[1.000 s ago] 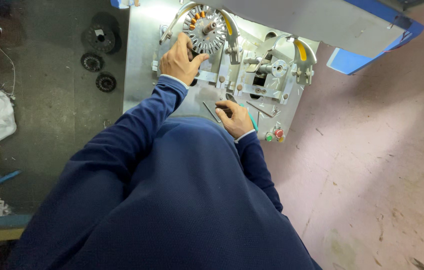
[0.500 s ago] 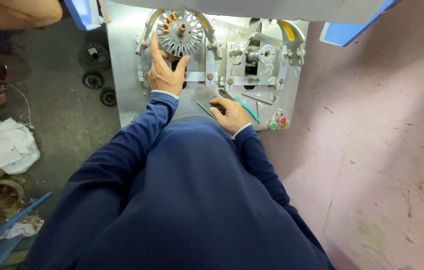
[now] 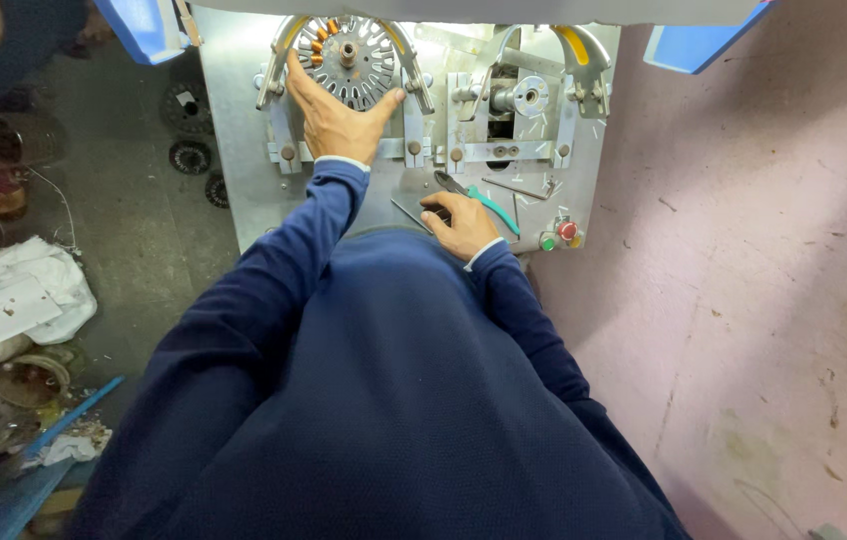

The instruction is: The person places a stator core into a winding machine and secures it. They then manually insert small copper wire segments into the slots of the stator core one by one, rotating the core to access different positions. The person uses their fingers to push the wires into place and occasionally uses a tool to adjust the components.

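My left hand [image 3: 336, 118] reaches up to a round slotted metal stator disc [image 3: 349, 62] with copper coils, mounted in the left fixture of a grey metal machine plate [image 3: 234, 150]. Its fingers are spread around the disc's lower edge. My right hand [image 3: 461, 223] rests low on the plate, fingers curled on a pair of green-handled pliers [image 3: 489, 203]. A thin metal rod [image 3: 410, 215] lies just left of that hand. Both arms wear dark blue sleeves.
The right fixture [image 3: 524, 97] holds a bare spindle. Red and green buttons [image 3: 559, 235] sit at the plate's lower right. Stator discs [image 3: 189, 155] lie on the dark floor to the left, with white rags and clutter [image 3: 29, 290]. Blue bins [image 3: 144, 25] flank the machine.
My left hand has slid up and spread wider over the disc. My right hand stays by the pliers. The view has shifted slightly.
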